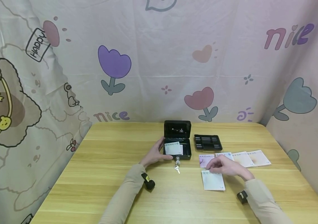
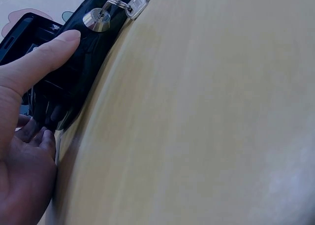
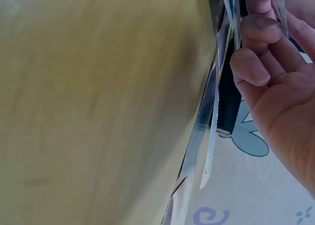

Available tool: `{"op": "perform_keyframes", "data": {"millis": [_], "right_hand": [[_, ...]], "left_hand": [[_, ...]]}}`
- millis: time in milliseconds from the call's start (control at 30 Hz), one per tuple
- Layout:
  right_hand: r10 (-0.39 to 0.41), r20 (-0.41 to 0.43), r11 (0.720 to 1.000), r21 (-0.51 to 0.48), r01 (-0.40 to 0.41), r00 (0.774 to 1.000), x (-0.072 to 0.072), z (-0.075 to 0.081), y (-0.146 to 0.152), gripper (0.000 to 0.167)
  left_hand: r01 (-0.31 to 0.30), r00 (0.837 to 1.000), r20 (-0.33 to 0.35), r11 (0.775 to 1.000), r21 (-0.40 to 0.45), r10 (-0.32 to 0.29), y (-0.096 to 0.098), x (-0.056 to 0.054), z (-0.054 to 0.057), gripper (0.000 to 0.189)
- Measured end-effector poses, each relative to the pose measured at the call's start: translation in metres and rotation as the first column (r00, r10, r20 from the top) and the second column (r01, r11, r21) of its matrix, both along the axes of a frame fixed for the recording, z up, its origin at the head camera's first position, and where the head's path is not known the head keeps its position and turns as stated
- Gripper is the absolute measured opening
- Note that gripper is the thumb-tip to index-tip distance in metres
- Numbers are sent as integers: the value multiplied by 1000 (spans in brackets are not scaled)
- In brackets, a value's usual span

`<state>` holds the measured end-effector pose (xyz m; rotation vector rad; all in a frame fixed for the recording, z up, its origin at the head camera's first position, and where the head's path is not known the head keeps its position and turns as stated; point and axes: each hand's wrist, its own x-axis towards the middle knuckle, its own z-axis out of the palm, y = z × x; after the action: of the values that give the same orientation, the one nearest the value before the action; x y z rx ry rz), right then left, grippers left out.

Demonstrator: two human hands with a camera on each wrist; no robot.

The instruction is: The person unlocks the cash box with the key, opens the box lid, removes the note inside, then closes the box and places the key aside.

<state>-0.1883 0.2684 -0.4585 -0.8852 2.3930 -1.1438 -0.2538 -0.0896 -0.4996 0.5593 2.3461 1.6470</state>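
A small black cash box (image 1: 186, 152) stands with its lid (image 1: 177, 128) raised, a pale green paper sheet (image 1: 173, 148) and a pinkish one lying inside. My left hand (image 1: 156, 154) grips the box's left side, thumb along the front, fingers behind the left wall. From the front lock (image 2: 96, 19) hangs a key (image 1: 177, 169) on rings. To the right, my right hand (image 1: 226, 165) pinches a pale green printed paper sheet (image 1: 213, 182) near its upper edge. The right wrist view shows this hand's fingers (image 3: 251, 67) curled beside thin sheets seen edge-on.
A black compartment tray (image 1: 207, 149) lies right of the box. Below it runs a row of paper sheets: a pink one (image 1: 204, 160), a bluish one (image 1: 227, 155) and two cream ones (image 1: 258, 157). A printed cloth (image 1: 153, 62) hangs behind the wooden table (image 1: 105, 186).
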Motion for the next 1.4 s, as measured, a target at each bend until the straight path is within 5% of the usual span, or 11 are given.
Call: {"op": "perform_keyframes", "data": {"millis": [1033,1400], "right_hand": [[-99,-86,993,53,104,991,-3,1,5,16],[-82,-77,996,15,84,994,-6,6,2,19]], "left_hand": [[-13,1000,-6,1000,-10,13,0,0,-2,115],[-9,1000,-2,1000,-14,9,0,0,-1,116]]}}
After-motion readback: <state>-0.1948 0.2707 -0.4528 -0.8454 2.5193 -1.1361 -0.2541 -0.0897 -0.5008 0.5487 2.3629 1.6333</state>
